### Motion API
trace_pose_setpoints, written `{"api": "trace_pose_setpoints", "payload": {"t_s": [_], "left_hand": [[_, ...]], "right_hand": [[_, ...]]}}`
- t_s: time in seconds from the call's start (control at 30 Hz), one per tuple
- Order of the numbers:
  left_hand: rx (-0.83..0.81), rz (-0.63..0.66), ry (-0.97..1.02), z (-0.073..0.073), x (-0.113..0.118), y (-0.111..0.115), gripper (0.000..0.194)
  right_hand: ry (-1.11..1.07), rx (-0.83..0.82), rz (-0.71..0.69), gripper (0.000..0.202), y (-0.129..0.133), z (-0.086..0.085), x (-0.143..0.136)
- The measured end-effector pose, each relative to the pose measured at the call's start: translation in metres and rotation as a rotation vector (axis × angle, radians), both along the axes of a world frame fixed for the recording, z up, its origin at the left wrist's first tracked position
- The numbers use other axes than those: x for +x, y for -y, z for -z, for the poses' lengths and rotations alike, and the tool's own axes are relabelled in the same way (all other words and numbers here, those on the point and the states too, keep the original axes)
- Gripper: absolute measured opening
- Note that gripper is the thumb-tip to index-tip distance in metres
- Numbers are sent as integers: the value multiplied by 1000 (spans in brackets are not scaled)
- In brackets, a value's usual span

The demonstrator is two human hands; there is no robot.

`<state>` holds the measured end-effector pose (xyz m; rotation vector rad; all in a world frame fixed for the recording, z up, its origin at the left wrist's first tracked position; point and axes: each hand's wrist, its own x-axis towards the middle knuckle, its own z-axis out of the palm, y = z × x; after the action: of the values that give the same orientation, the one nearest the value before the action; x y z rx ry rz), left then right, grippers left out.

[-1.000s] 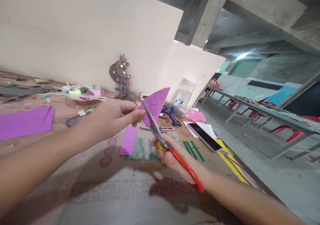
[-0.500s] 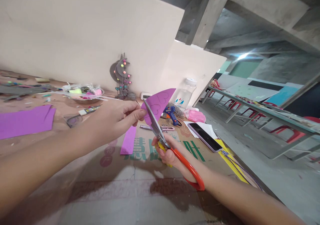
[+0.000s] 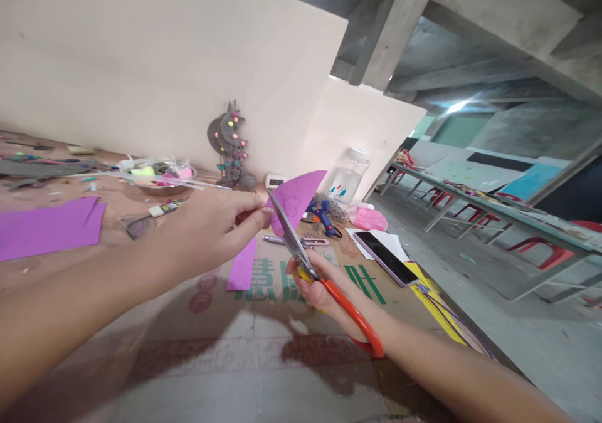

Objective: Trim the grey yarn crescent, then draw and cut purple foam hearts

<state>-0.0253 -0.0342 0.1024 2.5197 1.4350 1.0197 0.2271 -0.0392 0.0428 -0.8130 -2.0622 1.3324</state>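
Observation:
My left hand (image 3: 226,225) pinches the left edge of a purple sheet (image 3: 301,194) that has heart outlines drawn on it. My right hand (image 3: 320,282) is closed on a pair of scissors (image 3: 294,241) with an orange and yellow handle. The blades point up and left and lie across the lower left part of the sheet, close to my left fingertips. Below on the cardboard rests a purple strip (image 3: 242,269). Other purple sheets (image 3: 51,227) lie at the left.
Behind the hands are a blue glue gun (image 3: 322,216), a clear bottle (image 3: 348,175), a pink cutter (image 3: 315,242) and a grey moon ornament (image 3: 229,138). A phone (image 3: 385,257) lies at the right on paper. A bowl of bright bits (image 3: 162,178) stands at back left.
The purple sheet has turned slightly between my left fingers, its tip a little lower and further left. The scissors stay in nearly the same place.

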Motion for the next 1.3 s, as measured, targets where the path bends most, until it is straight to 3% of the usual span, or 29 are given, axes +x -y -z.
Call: {"api": "trace_pose_setpoints", "payload": {"t_s": [0.27,0.5,0.7,0.93,1.3], "left_hand": [[-7,7,23,2,-1,-1,41],[1,-34,204,-2,-3,-1,26],[-173,-21,283,-3,-5,-5,22],[-480,124,318,2,3,-6,25],[-501,196,288,14,10,-7,28]], "right_hand": [[-8,9,7,60,0,-1,0],[-36,-27,-12,59,0,0,1],[-87,-55,-65,64,-5,10,5],[-210,-79,-116,52,-6,17,4],[-231,-112,-95,55,-2,14,-1]]}}
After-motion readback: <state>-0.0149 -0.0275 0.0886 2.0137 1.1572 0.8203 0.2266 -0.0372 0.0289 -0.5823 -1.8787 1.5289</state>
